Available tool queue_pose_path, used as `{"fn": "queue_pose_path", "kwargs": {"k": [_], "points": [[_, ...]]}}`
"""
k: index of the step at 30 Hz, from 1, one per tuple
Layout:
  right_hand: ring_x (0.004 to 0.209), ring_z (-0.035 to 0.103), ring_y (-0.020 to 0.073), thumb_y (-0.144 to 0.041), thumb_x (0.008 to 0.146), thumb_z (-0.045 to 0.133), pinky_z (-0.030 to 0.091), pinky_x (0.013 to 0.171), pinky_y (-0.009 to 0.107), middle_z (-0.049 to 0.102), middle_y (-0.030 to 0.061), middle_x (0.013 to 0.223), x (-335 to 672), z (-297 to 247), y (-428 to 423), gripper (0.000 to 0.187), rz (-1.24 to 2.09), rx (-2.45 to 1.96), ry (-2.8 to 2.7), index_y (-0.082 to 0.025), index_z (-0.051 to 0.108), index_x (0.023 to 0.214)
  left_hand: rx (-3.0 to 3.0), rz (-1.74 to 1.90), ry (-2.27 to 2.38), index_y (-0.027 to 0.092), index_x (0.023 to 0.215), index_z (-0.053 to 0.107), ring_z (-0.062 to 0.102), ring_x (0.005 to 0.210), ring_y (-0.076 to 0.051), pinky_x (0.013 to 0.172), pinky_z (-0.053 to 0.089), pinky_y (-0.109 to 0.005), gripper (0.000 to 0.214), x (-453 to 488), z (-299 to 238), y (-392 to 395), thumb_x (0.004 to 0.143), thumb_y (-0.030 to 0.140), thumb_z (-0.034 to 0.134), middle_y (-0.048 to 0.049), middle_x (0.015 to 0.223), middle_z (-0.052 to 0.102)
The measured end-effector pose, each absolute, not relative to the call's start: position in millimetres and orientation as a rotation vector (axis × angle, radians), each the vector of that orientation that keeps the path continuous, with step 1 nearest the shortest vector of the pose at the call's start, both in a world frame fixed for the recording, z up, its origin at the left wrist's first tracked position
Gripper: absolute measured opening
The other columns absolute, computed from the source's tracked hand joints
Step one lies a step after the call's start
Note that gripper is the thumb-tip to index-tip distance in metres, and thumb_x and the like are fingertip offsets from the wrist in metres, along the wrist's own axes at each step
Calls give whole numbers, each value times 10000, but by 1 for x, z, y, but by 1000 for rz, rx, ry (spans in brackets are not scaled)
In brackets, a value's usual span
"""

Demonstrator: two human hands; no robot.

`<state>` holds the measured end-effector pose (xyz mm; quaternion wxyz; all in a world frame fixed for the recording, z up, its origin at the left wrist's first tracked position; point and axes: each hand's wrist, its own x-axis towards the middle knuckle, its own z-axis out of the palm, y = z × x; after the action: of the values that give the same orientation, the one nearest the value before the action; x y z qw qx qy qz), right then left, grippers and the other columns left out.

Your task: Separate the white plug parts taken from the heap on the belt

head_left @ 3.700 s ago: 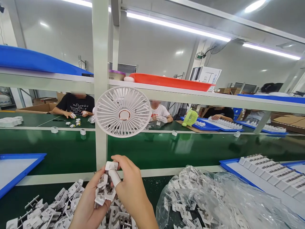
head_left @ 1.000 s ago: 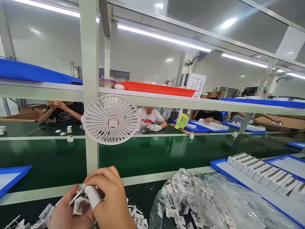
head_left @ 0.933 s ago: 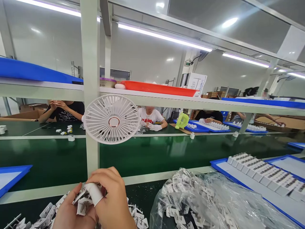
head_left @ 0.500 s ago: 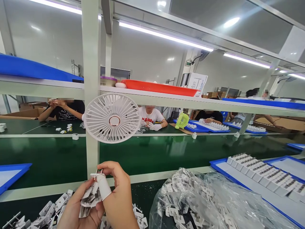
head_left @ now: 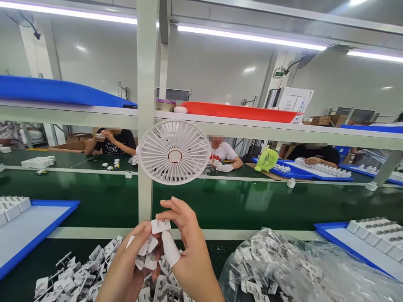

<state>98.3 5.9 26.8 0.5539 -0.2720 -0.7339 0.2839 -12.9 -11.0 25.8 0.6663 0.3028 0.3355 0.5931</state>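
My left hand (head_left: 122, 266) is closed around several small white plug plates (head_left: 147, 253) with metal parts. At its thumb tip, one white plug plate (head_left: 160, 227) stands out with metal pins at its top. My right hand (head_left: 195, 245) pinches that plate between its index finger and its thumb, which wears a white finger cot (head_left: 170, 248). The other right fingers are loosely raised. Below both hands lies a loose pile of the same white plates (head_left: 75, 274) with metal pins, partly hidden by my hands and forearms.
A clear plastic bag (head_left: 302, 268) of similar parts lies at right. Blue-edged trays (head_left: 40, 247) with rows of white plug housings (head_left: 378, 237) stand on both sides. A white fan (head_left: 175, 156) is fixed to the post (head_left: 145, 201) ahead. Beyond the green belt (head_left: 220, 205), co-workers sit.
The view has turned left, so the scene sits further right. The plate between my hands has tilted to show its flat face, and my right middle fingers have lifted and spread.
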Motion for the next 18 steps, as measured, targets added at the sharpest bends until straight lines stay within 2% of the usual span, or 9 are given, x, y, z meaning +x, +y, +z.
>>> {"fn": "queue_pose_path", "kwargs": {"k": [6, 10, 13, 18], "points": [[1078, 488, 136, -59, 834, 351, 424, 931, 314, 361, 5, 1315, 98, 29, 4, 570, 473, -612, -1875, -359, 232, 1303, 1047, 1422, 1079, 215, 675, 545, 403, 480, -100, 501, 309, -226, 260, -19, 25, -15, 722, 470, 538, 48, 549, 455], [1176, 407, 178, -65, 814, 376, 386, 975, 362, 305, 2, 1363, 101, 29, 5, 596, 423, -621, -1878, -339, 213, 1317, 1182, 1430, 1193, 223, 660, 540, 422, 500, -105, 528, 323, -225, 281, -25, 28, -15, 729, 493, 504, 47, 590, 463], [1168, 410, 186, -84, 816, 393, 382, 971, 371, 362, 21, 1319, 103, 29, 7, 550, 400, -707, -1814, -315, 255, 1296, 1312, 1382, 1328, 229, 600, 540, 415, 492, -114, 485, 330, -209, 255, -37, 32, -13, 706, 461, 525, 41, 579, 444], [1052, 484, 180, -79, 823, 378, 422, 899, 336, 507, 50, 1149, 103, 30, 9, 370, 401, -860, -1859, -245, 456, 1144, 1682, 1221, 1565, 250, 468, 544, 426, 499, -158, 480, 324, -209, 155, -63, 17, -3, 613, 266, 599, 14, 521, 474]]}}
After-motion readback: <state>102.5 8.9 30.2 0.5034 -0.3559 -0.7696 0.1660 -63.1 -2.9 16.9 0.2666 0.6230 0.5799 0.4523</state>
